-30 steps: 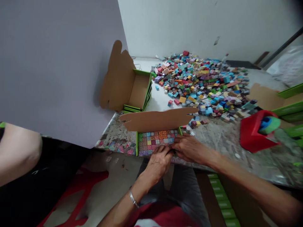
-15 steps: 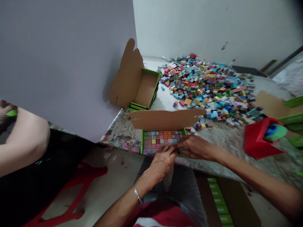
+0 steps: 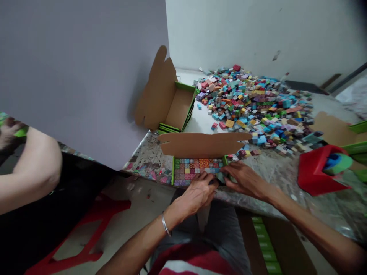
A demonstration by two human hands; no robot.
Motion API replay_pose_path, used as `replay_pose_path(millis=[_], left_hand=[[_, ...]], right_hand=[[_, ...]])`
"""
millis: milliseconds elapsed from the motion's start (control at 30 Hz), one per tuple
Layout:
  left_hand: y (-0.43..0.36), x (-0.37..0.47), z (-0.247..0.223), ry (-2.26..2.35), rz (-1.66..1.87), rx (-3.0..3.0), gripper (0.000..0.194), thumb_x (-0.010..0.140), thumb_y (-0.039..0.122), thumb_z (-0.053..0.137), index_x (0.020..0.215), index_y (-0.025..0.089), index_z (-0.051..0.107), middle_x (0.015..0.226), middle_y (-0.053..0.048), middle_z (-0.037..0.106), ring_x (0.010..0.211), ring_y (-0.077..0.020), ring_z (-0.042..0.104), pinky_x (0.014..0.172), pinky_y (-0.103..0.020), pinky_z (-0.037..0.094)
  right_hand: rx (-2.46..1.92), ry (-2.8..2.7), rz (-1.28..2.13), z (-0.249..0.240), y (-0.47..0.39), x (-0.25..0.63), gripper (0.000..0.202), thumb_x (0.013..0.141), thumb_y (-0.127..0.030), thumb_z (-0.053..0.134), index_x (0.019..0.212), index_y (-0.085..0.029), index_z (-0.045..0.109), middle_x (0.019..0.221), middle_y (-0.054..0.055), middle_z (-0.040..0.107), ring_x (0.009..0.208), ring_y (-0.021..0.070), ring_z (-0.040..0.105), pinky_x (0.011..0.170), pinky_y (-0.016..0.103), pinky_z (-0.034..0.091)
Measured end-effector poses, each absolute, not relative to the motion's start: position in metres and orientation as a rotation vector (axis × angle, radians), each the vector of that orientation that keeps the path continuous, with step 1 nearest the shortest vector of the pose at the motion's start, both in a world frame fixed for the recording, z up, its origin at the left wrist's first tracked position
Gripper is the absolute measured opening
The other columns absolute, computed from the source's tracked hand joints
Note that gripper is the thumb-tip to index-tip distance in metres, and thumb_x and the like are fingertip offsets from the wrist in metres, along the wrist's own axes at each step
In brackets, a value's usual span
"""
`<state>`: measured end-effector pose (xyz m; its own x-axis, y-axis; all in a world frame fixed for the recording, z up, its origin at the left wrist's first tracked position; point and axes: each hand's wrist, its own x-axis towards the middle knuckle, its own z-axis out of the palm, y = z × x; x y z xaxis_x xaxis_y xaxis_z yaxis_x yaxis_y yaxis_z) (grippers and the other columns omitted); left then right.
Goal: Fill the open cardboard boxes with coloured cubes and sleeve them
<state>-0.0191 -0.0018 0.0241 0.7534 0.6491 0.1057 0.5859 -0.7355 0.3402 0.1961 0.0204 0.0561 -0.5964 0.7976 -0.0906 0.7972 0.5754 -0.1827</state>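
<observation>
In front of me an open green-edged cardboard box stands at the table's near edge, its brown lid raised at the back. Rows of small patterned blocks fill most of what shows of it. My left hand, with a bangle at the wrist, bends its fingers over the box's near side, around something dark I cannot make out. At the right end of the box, my right hand pinches a grey-green block between thumb and fingers. Both hands hide that front right corner.
A large heap of loose blocks spreads behind the box. Stacked open boxes stand at back left, more boxes at right. A red scoop-like container sits right. At left are a grey panel and another person's arm.
My right hand has moved slightly right, apart from my left, and the grey-green block now shows at its fingertips. My left hand stays over the near side. The view has shifted a little.
</observation>
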Motion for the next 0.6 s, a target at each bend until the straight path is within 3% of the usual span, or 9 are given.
replay_pose_path(millis=[333, 600], left_hand=[[0.005, -0.01, 0.019, 0.908, 0.262, 2.838, 0.017, 0.09, 0.021, 0.045, 0.101, 0.019, 0.057, 0.105, -0.005, 0.055, 0.1, -0.0231, 0.05, 0.095, -0.039, 0.043], [0.003, -0.013, 0.018, 0.94, 0.286, 2.729, 0.02, 0.091, 0.02, 0.044, 0.106, 0.02, 0.057, 0.105, -0.008, 0.054, 0.103, -0.0238, 0.048, 0.093, -0.04, 0.044]], right_hand=[[-1.331, -2.923, 0.232, 0.057, 0.017, 0.195, 0.023, 0.083, -0.022, 0.048, 0.102, -0.016, 0.059, 0.089, 0.01, 0.061, 0.091, 0.0243, 0.055, 0.083, 0.037, 0.039], [-1.386, -2.871, 0.347, 0.058, 0.019, 0.189, 0.022, 0.083, -0.025, 0.05, 0.1, -0.016, 0.06, 0.092, 0.011, 0.063, 0.096, 0.0254, 0.055, 0.081, 0.035, 0.041]])
